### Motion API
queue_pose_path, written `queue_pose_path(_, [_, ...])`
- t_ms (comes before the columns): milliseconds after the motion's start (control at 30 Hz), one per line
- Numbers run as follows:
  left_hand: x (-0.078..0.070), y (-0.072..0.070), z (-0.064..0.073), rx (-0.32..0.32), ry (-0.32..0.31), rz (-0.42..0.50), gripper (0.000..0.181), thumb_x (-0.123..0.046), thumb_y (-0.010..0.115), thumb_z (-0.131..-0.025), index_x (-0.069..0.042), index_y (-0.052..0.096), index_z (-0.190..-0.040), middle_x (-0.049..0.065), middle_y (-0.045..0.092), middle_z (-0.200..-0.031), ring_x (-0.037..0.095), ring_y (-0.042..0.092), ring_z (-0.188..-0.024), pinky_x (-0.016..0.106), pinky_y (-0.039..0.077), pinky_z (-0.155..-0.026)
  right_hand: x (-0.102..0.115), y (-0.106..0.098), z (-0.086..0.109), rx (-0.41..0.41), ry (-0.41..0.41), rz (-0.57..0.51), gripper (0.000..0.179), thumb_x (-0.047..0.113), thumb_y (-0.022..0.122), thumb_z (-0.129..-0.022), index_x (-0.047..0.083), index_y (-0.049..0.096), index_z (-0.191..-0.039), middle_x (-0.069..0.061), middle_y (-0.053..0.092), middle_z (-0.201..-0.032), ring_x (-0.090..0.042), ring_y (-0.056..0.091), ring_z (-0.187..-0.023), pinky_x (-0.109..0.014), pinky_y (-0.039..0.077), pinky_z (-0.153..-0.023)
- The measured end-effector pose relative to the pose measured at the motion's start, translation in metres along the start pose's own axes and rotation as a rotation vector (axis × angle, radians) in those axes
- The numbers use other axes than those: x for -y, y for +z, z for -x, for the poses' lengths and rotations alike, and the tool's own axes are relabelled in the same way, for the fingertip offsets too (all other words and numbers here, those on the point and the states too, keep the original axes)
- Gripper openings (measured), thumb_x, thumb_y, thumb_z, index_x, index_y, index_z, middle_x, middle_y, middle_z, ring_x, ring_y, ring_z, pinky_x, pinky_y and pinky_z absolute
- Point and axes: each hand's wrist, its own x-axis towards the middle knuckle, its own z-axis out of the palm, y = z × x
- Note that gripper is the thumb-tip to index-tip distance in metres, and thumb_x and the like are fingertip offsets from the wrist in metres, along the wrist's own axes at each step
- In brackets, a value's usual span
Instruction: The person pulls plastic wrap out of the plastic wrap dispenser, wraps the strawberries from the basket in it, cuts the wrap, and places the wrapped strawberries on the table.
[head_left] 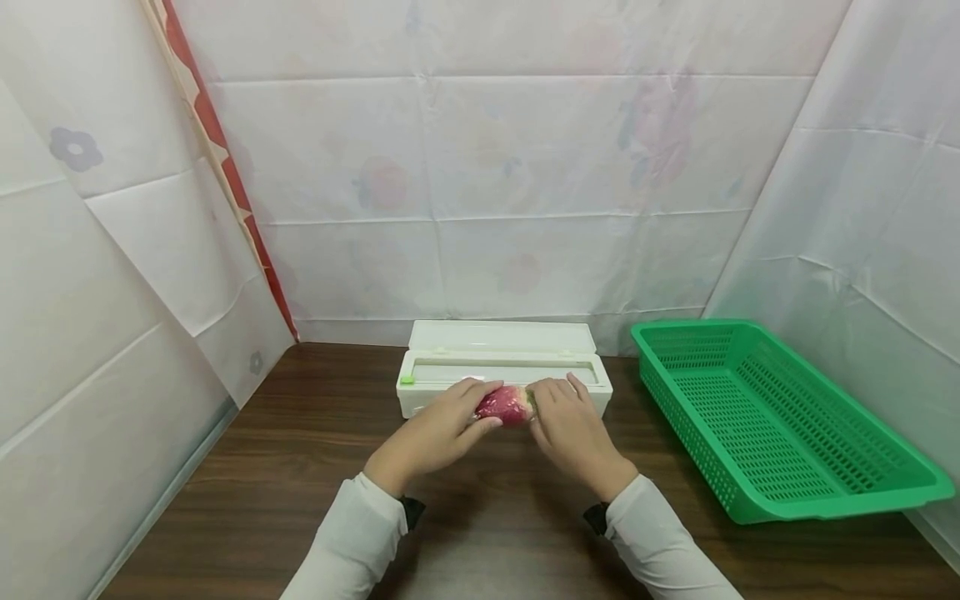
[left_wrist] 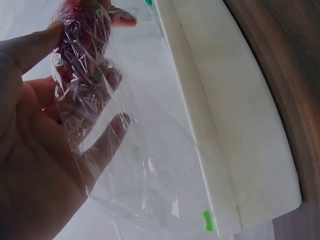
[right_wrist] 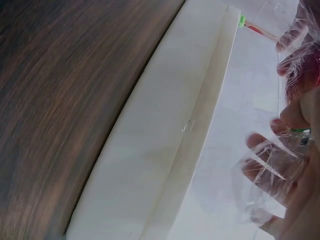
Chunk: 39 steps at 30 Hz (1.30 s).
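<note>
Between both hands is a red, fruit-like item [head_left: 506, 405] with a pale, greenish right end, covered in crinkled cling film [left_wrist: 80, 65]. My left hand [head_left: 435, 429] holds its left end, thumb on the near side and fingers on the far side. My right hand [head_left: 577, 429] grips the right end, partly covering it. Loose film [right_wrist: 270, 165] spreads over the right fingers in the right wrist view and trails from the left hand in the left wrist view. Just behind and below the hands stands a white cling film dispenser [head_left: 504, 371], its lid [head_left: 502, 336] raised.
A green slide cutter [head_left: 407, 380] sits at the dispenser's left end. To the right, a green perforated plastic basket [head_left: 738, 507] stands on the dark wooden table [head_left: 300, 500]. White patterned sheeting [head_left: 480, 167] encloses the back and sides.
</note>
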Motion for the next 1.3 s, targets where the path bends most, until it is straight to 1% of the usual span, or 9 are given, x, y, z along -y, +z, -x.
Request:
queue_pose_path(167, [0.0, -0.005, 0.001, -0.09, -0.023, -0.098, 0.051, -0.032, 0.064, -0.1, -0.004, 0.053, -0.141, 0.008, 0.062, -0.124, 0.021, 0.061, -0.111, 0.045, 0.05, -0.094, 0.003, 0.0, -0.002, -0.125, 0.022, -0.016, 0.046, 0.023, 0.056, -0.095, 0.0, 0.055, -0.134, -0.017, 0.062, -0.126, -0.033, 0.056, -0.122, -0.059, 0.037, -0.106])
queue_pose_path(300, [-0.001, -0.007, 0.0, -0.151, -0.022, -0.122, 0.05, -0.031, 0.065, -0.1, -0.005, 0.054, -0.141, 0.009, 0.062, -0.128, 0.022, 0.06, -0.113, 0.048, 0.049, -0.093, 0.006, 0.0, -0.003, -0.195, 0.055, -0.008, 0.048, 0.027, 0.05, -0.1, -0.001, 0.054, -0.138, -0.019, 0.061, -0.131, -0.034, 0.053, -0.127, -0.059, 0.034, -0.109])
queue_pose_path(433, [-0.002, -0.007, -0.002, -0.178, -0.013, -0.092, 0.05, -0.031, 0.065, -0.099, -0.006, 0.054, -0.141, 0.008, 0.061, -0.129, 0.022, 0.06, -0.115, 0.049, 0.048, -0.095, 0.009, -0.002, -0.002, -0.167, 0.12, -0.039, 0.045, 0.027, 0.043, -0.105, 0.0, 0.055, -0.139, -0.018, 0.063, -0.13, -0.034, 0.054, -0.127, -0.06, 0.032, -0.11])
queue_pose_path(633, [-0.005, -0.005, -0.004, -0.212, -0.02, -0.055, 0.052, -0.031, 0.065, -0.099, -0.009, 0.052, -0.144, 0.007, 0.061, -0.13, 0.022, 0.061, -0.112, 0.047, 0.048, -0.095, 0.008, -0.006, -0.005, -0.137, 0.194, -0.185, 0.038, 0.023, 0.048, -0.106, 0.003, 0.06, -0.137, -0.015, 0.065, -0.129, -0.031, 0.056, -0.125, -0.061, 0.031, -0.11])
queue_pose_path(733, [-0.006, -0.003, -0.004, -0.219, -0.029, -0.028, 0.052, -0.032, 0.064, -0.1, -0.009, 0.052, -0.145, 0.007, 0.06, -0.13, 0.021, 0.06, -0.112, 0.047, 0.048, -0.094, 0.007, -0.005, -0.005, -0.14, 0.19, -0.235, 0.023, 0.019, 0.051, -0.105, 0.006, 0.069, -0.11, -0.014, 0.068, -0.122, -0.031, 0.057, -0.124, -0.063, 0.034, -0.107])
queue_pose_path(800, [-0.007, -0.003, -0.005, -0.219, -0.044, -0.008, 0.052, -0.033, 0.063, -0.1, -0.009, 0.052, -0.145, 0.006, 0.06, -0.131, 0.02, 0.06, -0.113, 0.047, 0.047, -0.095, 0.006, -0.004, -0.005, -0.144, 0.179, -0.267, 0.02, 0.017, 0.053, -0.104, 0.008, 0.065, -0.091, -0.014, 0.069, -0.119, -0.032, 0.057, -0.123, -0.063, 0.035, -0.106])
queue_pose_path(867, [-0.007, -0.002, -0.005, -0.218, -0.055, 0.012, 0.052, -0.033, 0.063, -0.1, -0.009, 0.052, -0.145, 0.006, 0.06, -0.132, 0.019, 0.06, -0.113, 0.047, 0.048, -0.096, 0.006, -0.004, -0.005, -0.147, 0.167, -0.302, 0.021, 0.015, 0.054, -0.103, 0.01, 0.061, -0.084, -0.014, 0.07, -0.116, -0.032, 0.058, -0.122, -0.062, 0.037, -0.104])
queue_pose_path(1033, [-0.007, 0.0, -0.005, -0.23, -0.059, 0.039, 0.052, -0.033, 0.065, -0.099, -0.009, 0.053, -0.144, 0.006, 0.06, -0.131, 0.017, 0.06, -0.114, 0.046, 0.049, -0.095, 0.008, -0.004, -0.005, -0.153, 0.143, -0.372, 0.02, 0.016, 0.056, -0.103, 0.004, 0.071, -0.109, -0.014, 0.069, -0.119, -0.031, 0.061, -0.116, -0.057, 0.044, -0.099])
queue_pose_path(1300, [-0.006, 0.001, -0.005, -0.222, -0.06, 0.08, 0.052, -0.031, 0.067, -0.098, -0.01, 0.054, -0.143, 0.004, 0.059, -0.133, 0.016, 0.059, -0.115, 0.045, 0.048, -0.098, 0.014, -0.006, -0.005, -0.053, 0.141, -0.446, 0.019, 0.016, 0.056, -0.104, 0.007, 0.07, -0.112, -0.005, 0.066, -0.091, -0.022, 0.063, -0.09, -0.047, 0.05, -0.078])
